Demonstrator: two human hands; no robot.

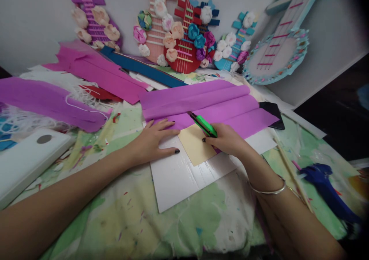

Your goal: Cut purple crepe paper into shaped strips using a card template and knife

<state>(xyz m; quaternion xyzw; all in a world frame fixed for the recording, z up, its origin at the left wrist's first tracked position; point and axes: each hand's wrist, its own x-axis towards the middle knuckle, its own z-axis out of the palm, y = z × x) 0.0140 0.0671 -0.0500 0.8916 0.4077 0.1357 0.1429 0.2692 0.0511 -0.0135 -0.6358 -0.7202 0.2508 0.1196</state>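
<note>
My right hand (229, 139) is closed around a green and black box cutter (205, 125), whose tip points up and left over a sheet of purple paper (198, 102). Beneath the cutter, a small cream-coloured card (196, 144) overlaps the purple sheet's near edge. Flat beside the card's left edge rests my left hand (155, 140), fingers spread, fingertips on the purple paper. Under all of these lies a white board (175, 187). Whether the blade touches the paper I cannot tell.
Decorated paper guitars (184, 48) lean along the back wall. Pink paper (95, 67), a blue strip (144, 69) and white shredded strands (25, 119) lie at left and back. A white box (31, 164) sits left; a blue glue gun (328, 187) and a wooden stick (294, 171) lie right.
</note>
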